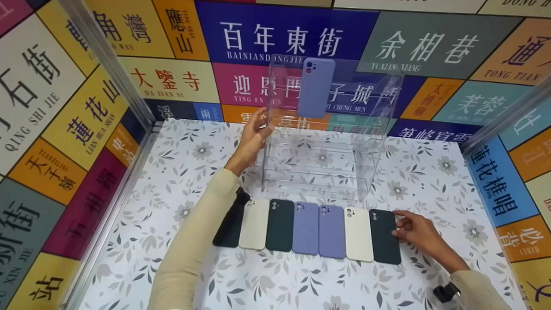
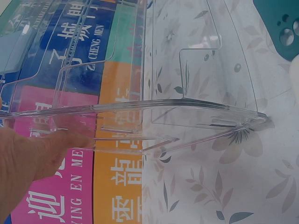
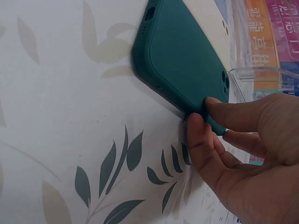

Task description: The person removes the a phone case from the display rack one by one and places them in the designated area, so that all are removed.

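A clear tiered display stand [image 1: 265, 168] stands at the back of the table, with one lavender phone case [image 1: 317, 88] upright on its top tier. My left hand [image 1: 252, 135] grips the stand's left side edge; the left wrist view shows the thumb against the clear panel [image 2: 187, 103]. At the right end of a row of cases lies a dark green phone case [image 1: 385, 237]. My right hand [image 1: 417, 232] pinches its upper right edge, thumb on top and a fingertip at the side. In the right wrist view, the green case [image 3: 182, 56] lies beside a cream one.
To the left of the green case lie a cream case [image 1: 358, 234], two lavender cases [image 1: 331, 232], another dark green one [image 1: 280, 226], another cream one [image 1: 253, 224] and a dark one [image 1: 227, 234] partly behind my left sleeve. Sign-covered panels [image 1: 288, 30] wall the back and sides.
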`<act>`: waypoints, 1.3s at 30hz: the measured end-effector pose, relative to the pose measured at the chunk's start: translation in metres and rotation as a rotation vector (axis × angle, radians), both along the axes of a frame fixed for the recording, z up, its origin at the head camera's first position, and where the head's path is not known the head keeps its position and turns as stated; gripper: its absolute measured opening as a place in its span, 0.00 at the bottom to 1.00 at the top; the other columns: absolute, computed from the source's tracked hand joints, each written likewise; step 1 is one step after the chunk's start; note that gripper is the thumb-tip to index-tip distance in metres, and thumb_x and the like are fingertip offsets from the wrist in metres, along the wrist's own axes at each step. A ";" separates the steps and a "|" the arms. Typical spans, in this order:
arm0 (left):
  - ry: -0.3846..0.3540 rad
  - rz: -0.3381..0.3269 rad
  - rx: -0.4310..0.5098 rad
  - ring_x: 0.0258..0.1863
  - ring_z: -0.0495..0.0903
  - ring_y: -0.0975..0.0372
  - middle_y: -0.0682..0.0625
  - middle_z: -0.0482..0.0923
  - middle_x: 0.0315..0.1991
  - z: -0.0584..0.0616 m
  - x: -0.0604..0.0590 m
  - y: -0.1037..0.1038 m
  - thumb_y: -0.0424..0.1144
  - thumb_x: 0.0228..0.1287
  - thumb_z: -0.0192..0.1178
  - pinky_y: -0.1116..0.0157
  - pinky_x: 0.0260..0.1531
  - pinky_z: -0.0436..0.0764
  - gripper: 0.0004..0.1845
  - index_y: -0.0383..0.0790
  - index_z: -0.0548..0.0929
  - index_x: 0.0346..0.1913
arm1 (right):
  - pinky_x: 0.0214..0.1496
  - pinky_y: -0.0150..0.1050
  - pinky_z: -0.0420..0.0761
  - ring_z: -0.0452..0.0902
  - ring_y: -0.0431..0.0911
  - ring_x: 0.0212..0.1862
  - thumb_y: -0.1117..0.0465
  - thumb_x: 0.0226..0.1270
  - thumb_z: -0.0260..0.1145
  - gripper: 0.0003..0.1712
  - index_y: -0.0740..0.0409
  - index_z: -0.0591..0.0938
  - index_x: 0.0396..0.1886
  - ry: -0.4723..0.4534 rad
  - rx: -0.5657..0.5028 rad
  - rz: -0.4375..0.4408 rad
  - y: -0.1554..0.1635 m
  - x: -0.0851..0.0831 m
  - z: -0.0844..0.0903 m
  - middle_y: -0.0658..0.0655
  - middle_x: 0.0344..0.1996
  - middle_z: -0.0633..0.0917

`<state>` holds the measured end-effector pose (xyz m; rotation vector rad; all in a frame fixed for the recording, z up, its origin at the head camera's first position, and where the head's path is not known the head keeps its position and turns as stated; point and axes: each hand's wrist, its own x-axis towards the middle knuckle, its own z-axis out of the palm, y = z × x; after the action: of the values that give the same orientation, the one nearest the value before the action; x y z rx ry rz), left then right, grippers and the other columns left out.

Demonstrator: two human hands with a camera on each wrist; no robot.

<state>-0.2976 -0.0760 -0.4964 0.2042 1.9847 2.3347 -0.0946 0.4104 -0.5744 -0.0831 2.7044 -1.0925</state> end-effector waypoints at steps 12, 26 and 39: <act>0.001 -0.002 0.009 0.71 0.77 0.43 0.35 0.74 0.75 0.001 0.000 0.000 0.30 0.81 0.57 0.33 0.65 0.75 0.34 0.42 0.64 0.85 | 0.32 0.31 0.81 0.83 0.33 0.39 0.66 0.75 0.75 0.25 0.72 0.82 0.67 0.206 0.040 -0.087 -0.007 -0.023 0.027 0.65 0.44 0.89; -0.016 -0.004 -0.010 0.74 0.75 0.43 0.37 0.72 0.78 0.001 0.001 -0.001 0.34 0.81 0.61 0.32 0.66 0.74 0.34 0.47 0.65 0.85 | 0.51 0.15 0.74 0.78 0.23 0.47 0.64 0.80 0.71 0.18 0.68 0.87 0.64 0.495 -0.078 -0.170 -0.027 -0.063 0.087 0.69 0.52 0.89; -0.018 0.000 -0.020 0.74 0.75 0.42 0.38 0.73 0.77 0.002 0.001 0.001 0.34 0.81 0.60 0.31 0.65 0.74 0.34 0.47 0.66 0.85 | 0.57 0.20 0.75 0.78 0.29 0.52 0.60 0.81 0.71 0.20 0.63 0.86 0.66 0.565 -0.082 -0.186 -0.054 -0.097 0.142 0.63 0.58 0.87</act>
<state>-0.2968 -0.0754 -0.4946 0.1816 1.9997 2.3072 -0.1913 0.3568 -0.4320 -0.1807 3.2124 -1.4124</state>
